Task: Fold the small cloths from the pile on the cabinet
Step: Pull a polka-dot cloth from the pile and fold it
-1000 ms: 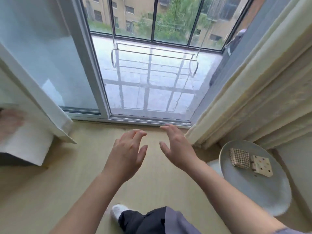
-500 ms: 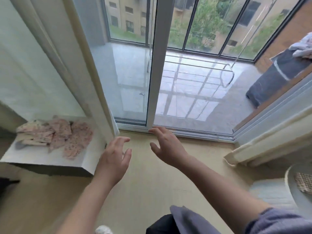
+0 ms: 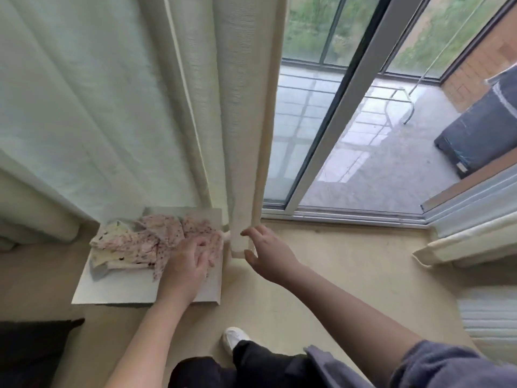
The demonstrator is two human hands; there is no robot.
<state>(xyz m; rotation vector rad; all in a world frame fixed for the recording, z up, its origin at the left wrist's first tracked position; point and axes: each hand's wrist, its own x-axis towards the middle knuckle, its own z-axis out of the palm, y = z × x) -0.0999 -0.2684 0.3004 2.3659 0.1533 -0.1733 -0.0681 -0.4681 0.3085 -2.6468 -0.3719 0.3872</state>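
A pile of small pink-speckled and cream cloths (image 3: 140,242) lies crumpled on the white cabinet top (image 3: 123,287) at the lower left. My left hand (image 3: 186,261) rests on the right end of the pile, its fingers spread over a pink cloth. Whether it grips the cloth I cannot tell. My right hand (image 3: 268,250) hovers open to the right of the cabinet, above the floor, with its fingers close to the hem of the hanging curtain (image 3: 240,135).
Cream curtains hang behind and beside the cabinet. A sliding glass door (image 3: 335,121) stands to the right, a balcony beyond it. My foot in a white sock (image 3: 233,336) is on the beige floor. A dark object (image 3: 33,345) sits at the lower left.
My view has swung left toward the cabinet. My left hand has reached onto the cloth pile. My right hand has come near the curtain hem.
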